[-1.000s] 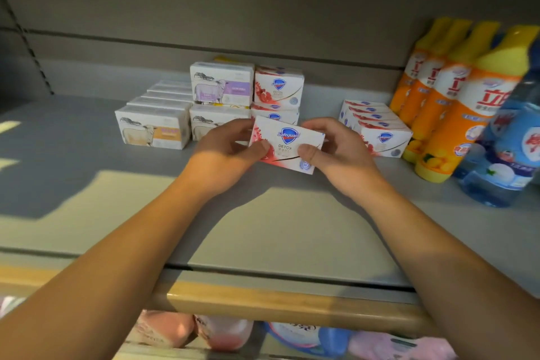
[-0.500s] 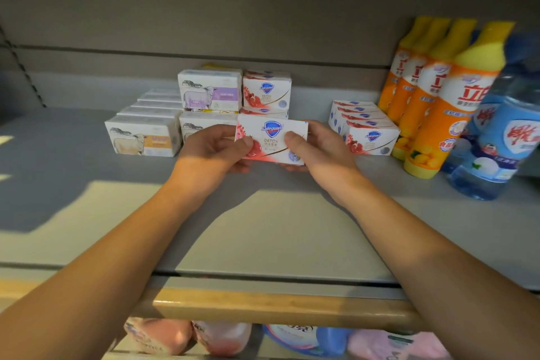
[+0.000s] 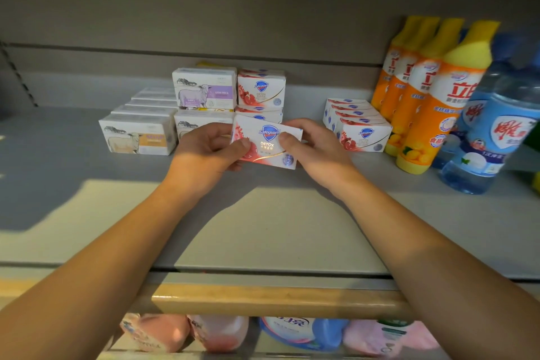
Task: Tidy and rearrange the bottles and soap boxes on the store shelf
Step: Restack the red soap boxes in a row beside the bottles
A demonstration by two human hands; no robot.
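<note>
Head view: both forearms reach forward over the shelf [image 3: 263,231] edge and meet at a Safeguard box [image 3: 267,142], held up just in front of the soap stacks and slightly tilted, its printed face toward the camera. The left hand [image 3: 204,150] grips the box's left end, thumb lying across the front face and fingers curled behind. The right hand [image 3: 314,147] pinches the right end the same way, thumb on the front near the logo, fingers wrapped behind. Both wrists are bent a little inward, palms facing each other.

Right behind the held box stands a stack of two Safeguard boxes [image 3: 261,90]. Touching that stack on its left is a stack of sheep boxes [image 3: 204,88], the top one with a purple label. Further left, a row of sheep boxes [image 3: 137,134] runs toward the back wall, the front one with an orange label. To the right of the hands, apart from them, a row of Safeguard boxes [image 3: 362,131] runs back along the shelf. Just beside it stand orange bottles [image 3: 429,96] with yellow caps, lined up front to back, and a blue bottle [image 3: 491,137] at the far right. Below the shelf edge, pink and blue packs [image 3: 292,333] show on the lower level.
</note>
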